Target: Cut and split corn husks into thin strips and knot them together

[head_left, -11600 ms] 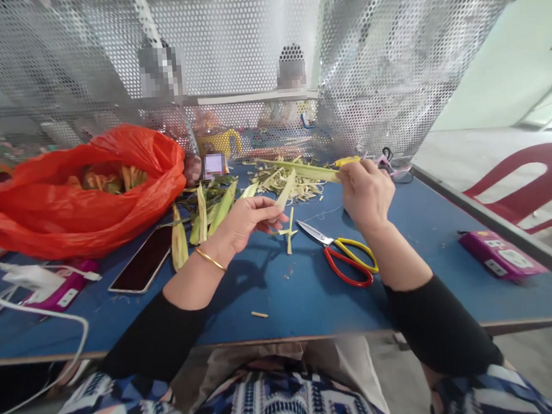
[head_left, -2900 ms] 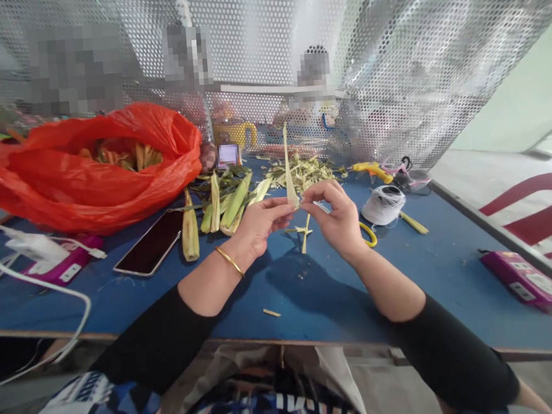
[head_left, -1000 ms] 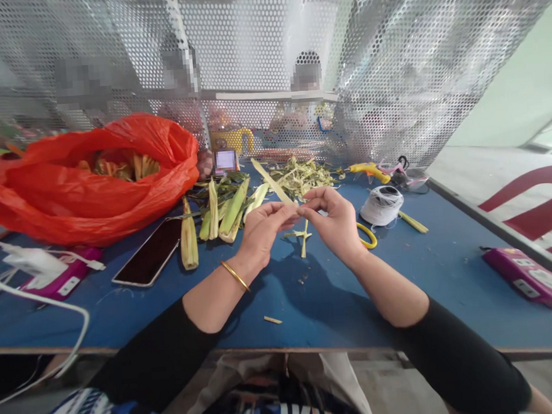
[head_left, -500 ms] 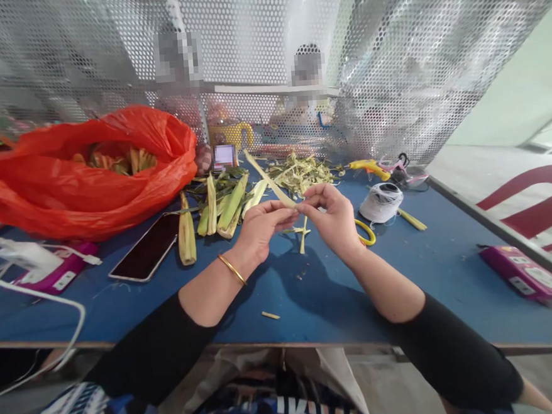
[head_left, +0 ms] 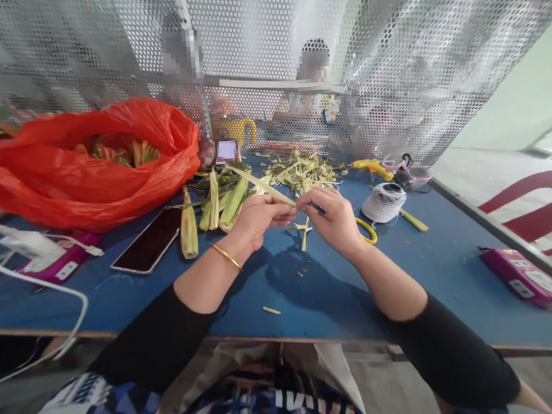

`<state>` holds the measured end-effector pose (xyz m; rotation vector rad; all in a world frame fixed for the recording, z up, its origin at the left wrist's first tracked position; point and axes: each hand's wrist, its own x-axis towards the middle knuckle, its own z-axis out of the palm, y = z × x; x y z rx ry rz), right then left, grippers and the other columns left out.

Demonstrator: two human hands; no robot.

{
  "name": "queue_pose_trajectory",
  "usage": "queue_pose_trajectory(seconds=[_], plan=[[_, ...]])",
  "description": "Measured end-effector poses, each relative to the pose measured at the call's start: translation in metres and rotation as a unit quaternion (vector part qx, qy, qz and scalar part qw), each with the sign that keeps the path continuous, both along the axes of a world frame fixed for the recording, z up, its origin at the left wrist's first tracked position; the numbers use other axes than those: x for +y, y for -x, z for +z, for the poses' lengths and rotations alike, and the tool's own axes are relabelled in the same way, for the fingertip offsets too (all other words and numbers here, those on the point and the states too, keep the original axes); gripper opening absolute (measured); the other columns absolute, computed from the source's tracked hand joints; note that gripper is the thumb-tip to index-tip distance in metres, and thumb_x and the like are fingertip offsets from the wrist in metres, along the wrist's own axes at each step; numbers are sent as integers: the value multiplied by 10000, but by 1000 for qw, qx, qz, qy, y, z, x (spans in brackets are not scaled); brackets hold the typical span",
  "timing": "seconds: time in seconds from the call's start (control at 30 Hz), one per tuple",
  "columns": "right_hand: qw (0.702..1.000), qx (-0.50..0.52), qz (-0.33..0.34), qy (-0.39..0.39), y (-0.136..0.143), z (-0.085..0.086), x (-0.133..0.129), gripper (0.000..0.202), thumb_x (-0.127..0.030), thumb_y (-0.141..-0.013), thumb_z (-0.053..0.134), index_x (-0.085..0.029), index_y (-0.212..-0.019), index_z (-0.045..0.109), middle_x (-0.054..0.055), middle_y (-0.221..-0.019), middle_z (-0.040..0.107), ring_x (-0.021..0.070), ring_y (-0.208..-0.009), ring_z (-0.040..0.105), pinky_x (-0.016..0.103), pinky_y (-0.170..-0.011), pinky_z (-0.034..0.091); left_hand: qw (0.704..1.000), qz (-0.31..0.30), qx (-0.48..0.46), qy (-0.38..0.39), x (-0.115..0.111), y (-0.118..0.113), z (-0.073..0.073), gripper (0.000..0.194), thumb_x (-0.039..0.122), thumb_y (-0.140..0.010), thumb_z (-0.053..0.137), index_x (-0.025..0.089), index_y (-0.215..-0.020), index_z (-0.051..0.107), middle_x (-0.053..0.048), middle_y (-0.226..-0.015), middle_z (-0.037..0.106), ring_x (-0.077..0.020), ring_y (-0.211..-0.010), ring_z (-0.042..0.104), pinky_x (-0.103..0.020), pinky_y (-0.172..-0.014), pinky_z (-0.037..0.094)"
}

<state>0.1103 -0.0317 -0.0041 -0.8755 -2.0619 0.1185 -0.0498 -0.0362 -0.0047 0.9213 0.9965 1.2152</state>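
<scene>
A long pale strip of corn husk (head_left: 264, 187) slants up and left from between my fingertips. My left hand (head_left: 260, 220) pinches its lower end between thumb and fingers. My right hand (head_left: 332, 221) meets it there, fingers closed at the same end of the strip; the exact grip is partly hidden. Below the fingers a small crossed piece of husk (head_left: 303, 238) shows close to the blue table (head_left: 331, 316). Cut corn husk bundles (head_left: 232, 205) lie beyond my left hand, and a heap of shredded husk (head_left: 304, 171) is behind both hands.
On the left stand a red plastic bag (head_left: 87, 204), a phone (head_left: 147, 242) and a purple power strip (head_left: 67, 266) with cables. To the right are white thread (head_left: 383, 203), a yellow ring handle (head_left: 368, 231), a yellow glue gun (head_left: 372, 167) and another purple power strip (head_left: 529, 274). Perforated metal screen (head_left: 255, 38) behind.
The husk strip has tipped lower toward the left. My right hand has turned, its fingers curling more over the strip's end. The view has shifted slightly.
</scene>
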Motion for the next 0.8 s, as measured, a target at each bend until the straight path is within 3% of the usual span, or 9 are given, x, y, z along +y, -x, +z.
queue_pose_trajectory(seconds=[0.1, 0.23, 0.43, 0.6, 0.8], plan=[[999, -18, 23, -14, -2, 1, 2, 252, -98, -855, 462, -231, -776, 661, 15, -787, 681, 171, -780, 600, 333, -807, 414, 1000, -12, -9, 23, 0, 1, 2, 69, 108, -604, 748, 134, -613, 686, -62, -603, 700, -155, -608, 668, -302, -696, 566], [998, -13, 57, 12, -5, 6, 4, 178, -145, -850, 538, -236, -802, 683, 18, -788, 691, 180, -778, 611, 340, -804, 441, 997, -45, -48, 41, 3, 4, 0, 85, 88, -617, 739, 145, -616, 676, -56, -606, 698, -140, -591, 663, -270, -672, 567], [997, 11, 59, 39, -6, 8, 6, 129, -211, -849, 589, -237, -758, 677, 19, -765, 696, 187, -762, 615, 348, -786, 460, 994, -67, -66, 50, 5, 7, -4, 103, 102, -625, 750, 164, -636, 669, -56, -633, 700, -149, -608, 667, -328, -749, 570], [997, 38, 29, 55, -3, 3, 6, 133, -216, -840, 586, -228, -720, 644, 14, -759, 691, 179, -758, 613, 333, -766, 459, 997, -43, -34, 55, 1, 3, -1, 118, 125, -628, 769, 148, -671, 662, -60, -651, 703, -172, -681, 687, -376, -802, 559], [991, 80, -12, 109, 1, -2, 3, 79, -196, -795, 584, -203, -733, 633, -4, -702, 673, 144, -675, 591, 282, -670, 454, 999, 31, 24, -23, -3, -4, -2, 103, 152, -614, 784, 161, -638, 685, -35, -638, 697, -132, -583, 641, -290, -670, 556]])
